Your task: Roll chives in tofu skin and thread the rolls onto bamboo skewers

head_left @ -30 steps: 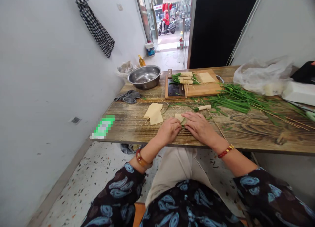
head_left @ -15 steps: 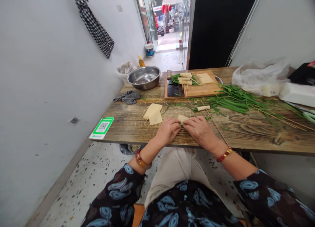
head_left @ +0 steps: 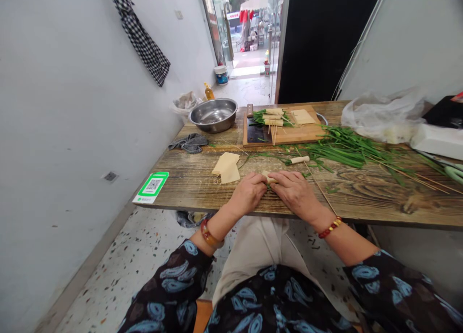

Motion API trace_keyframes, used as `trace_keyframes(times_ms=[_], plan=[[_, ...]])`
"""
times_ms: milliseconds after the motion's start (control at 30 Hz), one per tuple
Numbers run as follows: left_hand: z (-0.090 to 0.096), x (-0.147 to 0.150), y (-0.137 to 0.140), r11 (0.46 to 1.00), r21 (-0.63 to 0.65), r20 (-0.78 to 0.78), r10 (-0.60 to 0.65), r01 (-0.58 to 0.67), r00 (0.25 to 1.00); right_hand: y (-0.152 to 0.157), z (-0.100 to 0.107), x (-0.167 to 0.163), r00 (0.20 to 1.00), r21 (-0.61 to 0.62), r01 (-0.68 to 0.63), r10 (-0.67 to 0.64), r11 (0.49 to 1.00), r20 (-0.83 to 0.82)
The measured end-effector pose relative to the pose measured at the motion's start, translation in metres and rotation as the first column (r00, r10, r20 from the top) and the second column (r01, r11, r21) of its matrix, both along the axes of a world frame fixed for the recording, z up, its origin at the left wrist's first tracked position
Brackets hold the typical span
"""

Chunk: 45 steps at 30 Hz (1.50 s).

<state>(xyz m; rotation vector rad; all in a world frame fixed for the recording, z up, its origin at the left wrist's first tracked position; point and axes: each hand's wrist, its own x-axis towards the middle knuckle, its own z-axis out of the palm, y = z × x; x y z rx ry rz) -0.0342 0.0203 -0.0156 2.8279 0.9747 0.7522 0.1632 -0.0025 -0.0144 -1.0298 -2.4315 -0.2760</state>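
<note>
Between my hands lies a small tofu-skin sheet [head_left: 268,177], curled around some green chives, most of it hidden by my fingers. My left hand [head_left: 250,192] is closed on its left end, and my right hand [head_left: 292,192] is closed on its right end. Left of them rest several flat tofu-skin sheets [head_left: 227,167]. A finished-looking roll [head_left: 299,159] with green at its left tip sits just beyond my right hand. A thin wooden skewer [head_left: 320,186] slants down beside that hand, its lower end near my wrist.
A cutting board [head_left: 300,136] holds a cleaver [head_left: 256,133], skewered rolls [head_left: 274,117] and more sheets. Chives [head_left: 347,147] spread to the right. A steel basin [head_left: 214,116], a grey cloth [head_left: 190,142] and a QR-code card [head_left: 152,186] are left; a plastic bag [head_left: 383,113] is back right.
The sheet between my hands has curled over further, and less of its flat surface shows. My hands stay in nearly the same spot; the camera view has shifted slightly.
</note>
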Motion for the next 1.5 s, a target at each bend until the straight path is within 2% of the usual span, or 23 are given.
trace_keyframes(times_ms=[233, 500, 867, 1000, 1233, 1367, 1500], plan=[[-0.0018, -0.0003, 0.0005, 0.999, -0.02, 0.032, -0.034, 0.035, 0.999, 0.0006, -0.0023, -0.0015, 0.997, -0.003, 0.049, -0.048, 0.999, 0.054], [-0.0025, -0.0012, 0.0013, 1.0, -0.028, 0.014, -0.007, 0.008, 1.0, 0.0006, -0.001, -0.0005, 0.995, -0.001, 0.074, -0.073, 0.997, 0.066], [-0.0088, 0.0003, 0.0051, 0.986, -0.158, 0.19, -0.015, 0.046, 0.982, 0.0015, -0.0028, -0.0005, 0.997, -0.038, 0.081, -0.08, 0.996, 0.019], [-0.0072, 0.001, 0.0056, 0.983, -0.18, 0.168, -0.013, 0.043, 0.986, 0.0013, -0.0028, -0.0008, 0.996, -0.061, 0.091, -0.091, 0.994, 0.003], [-0.0059, 0.0004, 0.0045, 0.991, -0.133, 0.133, 0.009, 0.009, 0.991, 0.0003, -0.001, 0.0009, 0.995, -0.033, 0.074, -0.072, 0.997, 0.065], [-0.005, 0.0003, 0.0032, 0.994, -0.109, 0.161, 0.035, -0.017, 0.986, 0.0006, 0.0009, -0.0005, 0.995, -0.086, 0.094, -0.093, 0.992, 0.019], [-0.0034, 0.0006, 0.002, 0.982, -0.18, 0.171, 0.087, -0.056, 0.981, 0.0031, 0.0002, -0.0021, 0.993, -0.204, 0.092, -0.105, 0.975, -0.053]])
